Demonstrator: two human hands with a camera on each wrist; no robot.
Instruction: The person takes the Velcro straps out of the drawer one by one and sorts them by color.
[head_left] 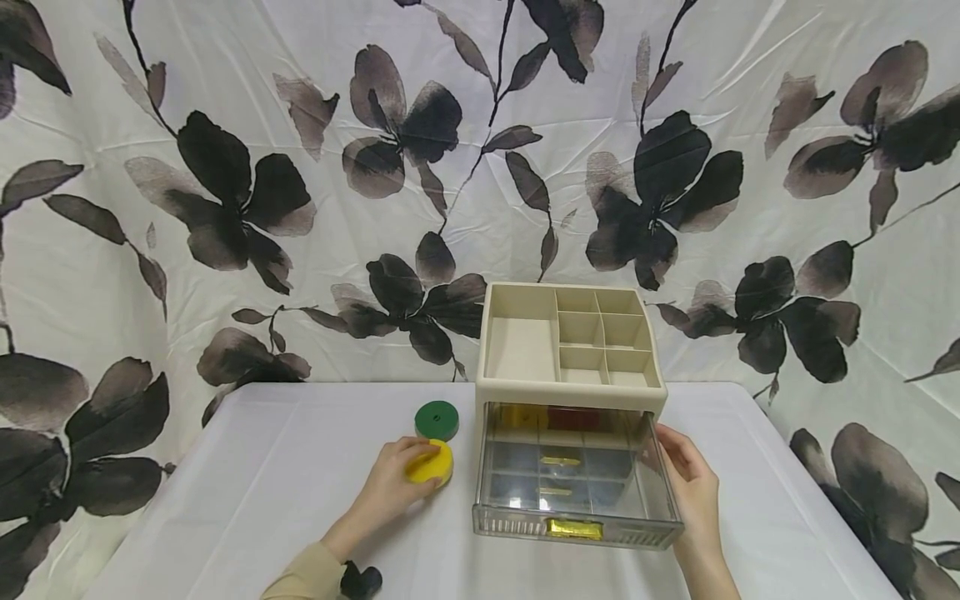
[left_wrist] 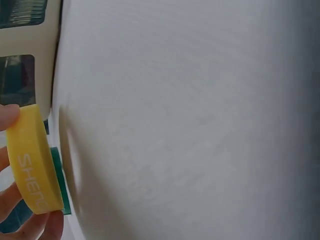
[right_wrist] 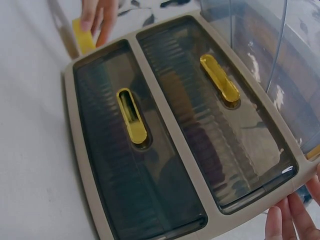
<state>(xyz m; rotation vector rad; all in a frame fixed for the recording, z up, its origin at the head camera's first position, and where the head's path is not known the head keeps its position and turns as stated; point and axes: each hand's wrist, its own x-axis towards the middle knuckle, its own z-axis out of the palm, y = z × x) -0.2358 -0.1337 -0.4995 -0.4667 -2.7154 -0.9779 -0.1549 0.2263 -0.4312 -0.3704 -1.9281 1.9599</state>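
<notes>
In the head view my left hand point(head_left: 390, 477) grips a thick yellow disc point(head_left: 437, 464) by its edge, thumb on one side and fingers on the other. White letters run along its rim in the left wrist view. A green disc point(head_left: 437, 421) with a small central hole lies just behind it on the table. To the right stands a cream desktop organizer point(head_left: 491, 388), its clear top drawer point(head_left: 510, 523) pulled out. My right hand point(head_left: 692, 483) is beside this drawer, fingers touching the organizer's right side in the right wrist view.
Two lower drawers with gold handles point(right_wrist: 131, 116) are closed, with dark contents faintly visible inside. The organizer's top has several open compartments point(head_left: 581, 329). A black object point(head_left: 362, 581) lies by the left sleeve. A floral cloth point(head_left: 525, 108) hangs behind the white table point(head_left: 300, 450).
</notes>
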